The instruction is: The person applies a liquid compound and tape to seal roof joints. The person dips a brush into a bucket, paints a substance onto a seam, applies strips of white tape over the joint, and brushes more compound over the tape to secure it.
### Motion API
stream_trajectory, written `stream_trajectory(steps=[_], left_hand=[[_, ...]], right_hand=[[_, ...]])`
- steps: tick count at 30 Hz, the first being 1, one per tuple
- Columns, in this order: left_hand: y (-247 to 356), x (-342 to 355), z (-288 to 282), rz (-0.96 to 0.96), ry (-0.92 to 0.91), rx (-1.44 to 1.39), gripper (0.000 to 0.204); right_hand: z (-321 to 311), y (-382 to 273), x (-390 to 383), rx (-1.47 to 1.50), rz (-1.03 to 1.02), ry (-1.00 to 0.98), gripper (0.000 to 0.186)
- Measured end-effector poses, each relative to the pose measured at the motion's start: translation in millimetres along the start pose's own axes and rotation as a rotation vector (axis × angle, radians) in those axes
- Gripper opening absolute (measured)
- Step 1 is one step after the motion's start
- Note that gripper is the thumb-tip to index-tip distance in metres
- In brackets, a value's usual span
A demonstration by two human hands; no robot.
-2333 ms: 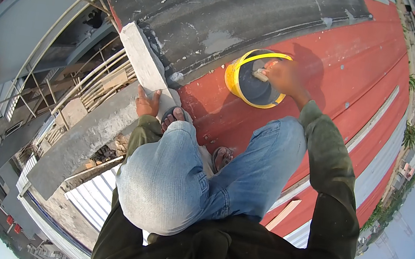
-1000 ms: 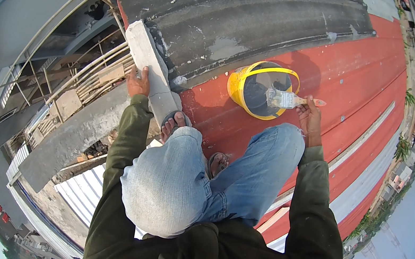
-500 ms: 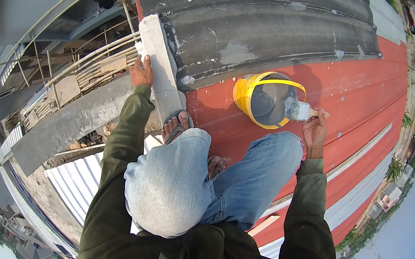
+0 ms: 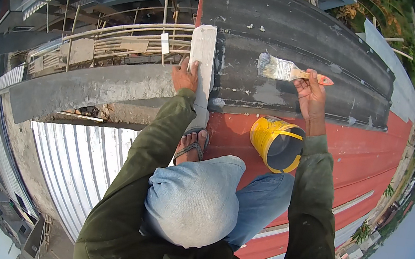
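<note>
Pinching the paintbrush [image 4: 284, 70] by its handle: right hand [image 4: 312, 96], over dark roofing [image 4: 297, 33], beyond yellow bucket [image 4: 262, 137]. Likely light, stiff handle, soft bristles; grip the wood. Left hand [image 4: 185, 78] against pale ledge [image 4: 205, 49], digits apart.

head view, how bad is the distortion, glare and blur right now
Head view: fisheye bend is strong, bowing the far edge of the dark corrugated roofing sheet; head view: the white corrugated metal sheet is bright, nearly washed out in places; head view: the paintbrush in the right hand shows no strong smear.
</note>
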State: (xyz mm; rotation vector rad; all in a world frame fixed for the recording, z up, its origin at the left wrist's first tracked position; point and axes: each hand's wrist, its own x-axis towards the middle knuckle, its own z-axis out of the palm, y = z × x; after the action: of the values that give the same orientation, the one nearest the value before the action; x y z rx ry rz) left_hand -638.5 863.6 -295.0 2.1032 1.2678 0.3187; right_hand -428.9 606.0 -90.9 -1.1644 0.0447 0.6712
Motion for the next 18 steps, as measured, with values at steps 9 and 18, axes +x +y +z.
stream_trajectory(steps=[9, 18], left_hand=[[10, -4, -7, -0.049, -0.018, 0.003, 0.045], [10, -3, -8, -0.059, -0.071, -0.023, 0.046]], right_hand=[[62, 66, 142, -0.459, 0.082, 0.036, 0.034], [85, 101, 179, -0.761, 0.034, 0.017, 0.032]])
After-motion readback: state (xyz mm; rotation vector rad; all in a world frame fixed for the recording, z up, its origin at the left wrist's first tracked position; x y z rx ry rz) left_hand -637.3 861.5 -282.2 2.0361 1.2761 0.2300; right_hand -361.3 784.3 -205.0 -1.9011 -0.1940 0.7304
